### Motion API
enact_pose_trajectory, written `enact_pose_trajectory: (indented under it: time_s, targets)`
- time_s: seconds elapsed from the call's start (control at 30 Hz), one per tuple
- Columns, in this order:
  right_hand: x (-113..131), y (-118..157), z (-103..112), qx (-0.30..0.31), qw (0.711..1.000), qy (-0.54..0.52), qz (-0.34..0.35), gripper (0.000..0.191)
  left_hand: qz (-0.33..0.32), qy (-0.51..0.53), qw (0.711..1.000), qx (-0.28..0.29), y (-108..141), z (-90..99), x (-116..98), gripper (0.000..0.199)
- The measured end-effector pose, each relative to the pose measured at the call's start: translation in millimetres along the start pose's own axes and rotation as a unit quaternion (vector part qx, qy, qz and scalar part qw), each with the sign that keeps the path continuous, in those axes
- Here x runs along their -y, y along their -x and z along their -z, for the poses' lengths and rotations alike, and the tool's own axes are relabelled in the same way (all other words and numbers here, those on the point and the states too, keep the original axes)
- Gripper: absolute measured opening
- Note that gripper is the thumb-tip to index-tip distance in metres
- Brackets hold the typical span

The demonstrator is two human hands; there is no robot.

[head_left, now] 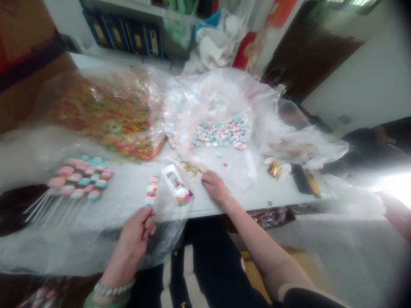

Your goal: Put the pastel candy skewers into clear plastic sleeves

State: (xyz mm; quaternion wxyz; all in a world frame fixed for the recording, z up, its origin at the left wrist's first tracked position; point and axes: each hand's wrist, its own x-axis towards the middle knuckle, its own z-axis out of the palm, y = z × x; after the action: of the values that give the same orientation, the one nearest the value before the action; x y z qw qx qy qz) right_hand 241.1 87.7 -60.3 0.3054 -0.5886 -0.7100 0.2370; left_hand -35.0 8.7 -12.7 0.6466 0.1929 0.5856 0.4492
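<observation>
Pastel candy stick [151, 191] is the thing in play: a short column of round pink, white and blue candies, sitting right at the fingertips of the left hand [136, 234]. That hand is curled and seems to pinch the bottom of the column, though the fingers hide the actual grip. It wears a pale beaded bracelet [112, 288] and a green bangle [105, 301].

The right hand [214, 187] is loosely open, resting on the white table [263, 196] near its front edge and holding nothing I can see. Just past its fingers is a tangle of gold twist ties [190, 169]. Between the two hands lies one white printed card box [176, 185], with a thin clear plastic sheet [163, 226] drooping over the table edge below it.

Further left, a fan of finished candy lollipops [80, 177] lies on plastic. There are about a dozen, but they overlap too much for an exact count. Straight ahead are two big clear bags: one of orange and green candies [109, 119], one of pastel candies [221, 132]. A few pastel candies have strayed onto the plastic. To the right are one gold packet [275, 169] and one black rectangular object [301, 179], which is too blurry to identify. Four blue binders [123, 32] are cut off at the top.
</observation>
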Motion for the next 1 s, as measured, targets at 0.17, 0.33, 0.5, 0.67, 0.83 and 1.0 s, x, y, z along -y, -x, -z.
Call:
enact_pose_trajectory:
  time_s: [0.17,0.33,0.5,0.67,0.83,1.0]
  targets:
    - [23.4,10.2,6.6,-0.075,0.905,-0.363,-0.210,0.009,0.030,0.015,0.999,0.020,3.0,-13.0,2.8,0.029]
    - [80.6,29.0,-11.5,0.030,0.718,-0.617,-0.321,0.026,0.045,0.047,0.996,0.056,7.7,-34.6,5.5,0.030]
    - [105.8,38.3,-33.1,0.062,0.684,-0.639,-0.346,0.024,0.037,0.033,0.989,0.138,15.3,-41.1,4.2,0.026]
    - [102.1,49.0,-45.4,0.092,0.669,-0.641,-0.365,0.027,0.061,0.071,0.983,0.157,16.3,-35.3,4.6,0.018]
    - [104.6,51.3,-44.1,0.069,0.657,-0.647,-0.381,0.026,0.129,0.179,0.974,0.057,12.0,-37.9,1.6,0.020]
    - [108.4,48.5,-36.0,0.049,0.717,-0.599,-0.354,0.024,0.122,0.166,0.976,0.071,11.5,-34.0,-1.7,0.023]
